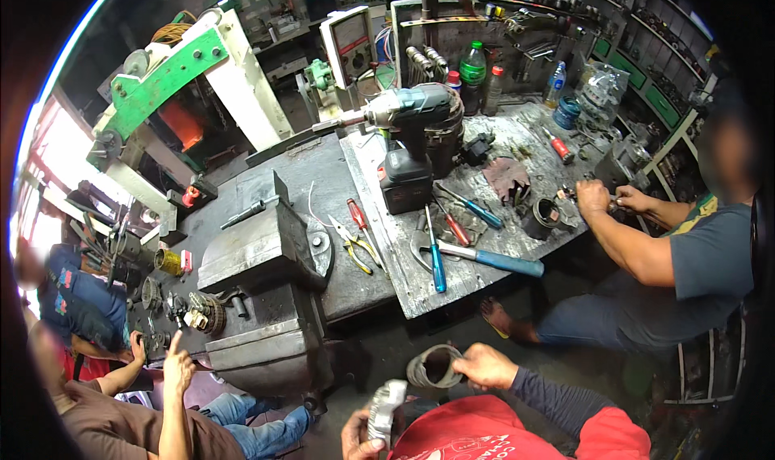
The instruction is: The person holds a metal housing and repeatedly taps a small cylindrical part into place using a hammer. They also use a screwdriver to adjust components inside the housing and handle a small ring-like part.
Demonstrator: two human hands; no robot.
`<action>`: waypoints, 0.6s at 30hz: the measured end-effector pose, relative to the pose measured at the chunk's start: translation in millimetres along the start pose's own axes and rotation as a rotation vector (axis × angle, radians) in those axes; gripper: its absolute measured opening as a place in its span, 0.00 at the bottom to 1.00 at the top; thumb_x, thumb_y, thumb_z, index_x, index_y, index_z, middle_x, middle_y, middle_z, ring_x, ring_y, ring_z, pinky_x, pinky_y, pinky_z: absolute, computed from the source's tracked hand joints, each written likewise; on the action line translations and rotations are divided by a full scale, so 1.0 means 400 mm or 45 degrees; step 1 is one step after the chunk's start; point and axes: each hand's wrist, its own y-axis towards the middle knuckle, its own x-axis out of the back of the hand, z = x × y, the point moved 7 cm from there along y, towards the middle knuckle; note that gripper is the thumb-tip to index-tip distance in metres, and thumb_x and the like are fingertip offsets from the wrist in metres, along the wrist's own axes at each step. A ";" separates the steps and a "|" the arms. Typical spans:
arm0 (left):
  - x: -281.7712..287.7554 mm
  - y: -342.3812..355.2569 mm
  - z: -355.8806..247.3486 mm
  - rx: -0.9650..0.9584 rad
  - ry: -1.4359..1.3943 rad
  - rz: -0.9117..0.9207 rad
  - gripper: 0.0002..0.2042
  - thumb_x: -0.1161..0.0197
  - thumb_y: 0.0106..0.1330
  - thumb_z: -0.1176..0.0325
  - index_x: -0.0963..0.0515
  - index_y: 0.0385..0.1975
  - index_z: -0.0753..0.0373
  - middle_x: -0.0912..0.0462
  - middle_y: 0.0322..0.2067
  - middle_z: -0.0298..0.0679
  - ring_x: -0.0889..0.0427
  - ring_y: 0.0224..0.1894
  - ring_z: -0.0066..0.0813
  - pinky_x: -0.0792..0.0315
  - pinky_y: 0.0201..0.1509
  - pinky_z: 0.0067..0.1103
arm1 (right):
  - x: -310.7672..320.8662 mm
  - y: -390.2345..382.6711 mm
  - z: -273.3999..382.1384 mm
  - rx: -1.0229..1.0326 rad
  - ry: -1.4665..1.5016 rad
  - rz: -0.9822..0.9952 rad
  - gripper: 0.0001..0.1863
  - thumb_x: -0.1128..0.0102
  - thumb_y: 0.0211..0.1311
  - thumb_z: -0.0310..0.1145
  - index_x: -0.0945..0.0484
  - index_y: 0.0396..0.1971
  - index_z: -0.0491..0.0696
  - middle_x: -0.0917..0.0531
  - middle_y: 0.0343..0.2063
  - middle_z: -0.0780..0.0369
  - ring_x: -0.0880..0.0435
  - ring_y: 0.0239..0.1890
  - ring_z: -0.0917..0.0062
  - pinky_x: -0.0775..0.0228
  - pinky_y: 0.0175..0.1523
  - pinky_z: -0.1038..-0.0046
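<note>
"Three risks beside this worktop (pixel 412 292). First?"
"The vise (pixel 278 299) stands near; a careless swing could strike it."
"Second, the ring (pixel 416 373)?"
"Off the worktop, right hand (pixel 487 367) closed on one side only; it could twist loose."
"Third, the casting (pixel 387 407)?"
"Tilted, left hand (pixel 359 437) closed around its lower end; a slack grip could drop it."

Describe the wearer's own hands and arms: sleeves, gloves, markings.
Right hand: no glove; dark, close-fitting forearm sleeve running up under a loose red shirt sleeve. Left hand: no glove visible; its forearm is out of view. No markings distinguishable on either hand.
</note>
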 end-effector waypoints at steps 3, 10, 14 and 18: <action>-0.035 0.083 -0.059 -0.259 0.067 -0.013 0.34 0.27 0.55 0.55 0.27 0.59 0.67 0.19 0.52 0.41 0.21 0.57 0.34 0.30 0.65 0.31 | 0.077 -0.015 0.146 0.226 -0.163 -0.073 0.31 0.47 0.68 0.52 0.19 0.16 0.39 0.20 0.12 0.53 0.15 0.17 0.63 0.22 0.31 0.60; -0.128 0.348 -0.014 -0.362 -0.544 -0.319 0.18 0.39 0.72 0.65 0.27 0.59 0.63 0.19 0.50 0.36 0.18 0.51 0.28 0.24 0.60 0.30 | 0.227 0.115 0.324 0.228 -0.268 -0.135 0.32 0.42 0.65 0.56 0.17 0.16 0.40 0.19 0.13 0.53 0.13 0.21 0.61 0.21 0.36 0.58; -0.173 0.454 0.020 -0.344 -0.514 -0.323 0.16 0.34 0.71 0.69 0.27 0.55 0.61 0.19 0.50 0.36 0.18 0.50 0.27 0.23 0.56 0.26 | 0.285 0.162 0.394 0.309 -0.411 -0.198 0.33 0.41 0.63 0.58 0.16 0.18 0.38 0.17 0.18 0.47 0.12 0.26 0.54 0.21 0.38 0.54; -0.190 0.494 0.047 -0.279 -0.430 -0.376 0.21 0.29 0.67 0.73 0.30 0.56 0.61 0.19 0.50 0.36 0.19 0.50 0.25 0.24 0.56 0.25 | 0.300 0.181 0.455 0.675 -0.779 -0.174 0.29 0.40 0.62 0.53 0.14 0.25 0.37 0.15 0.26 0.41 0.12 0.32 0.46 0.20 0.43 0.51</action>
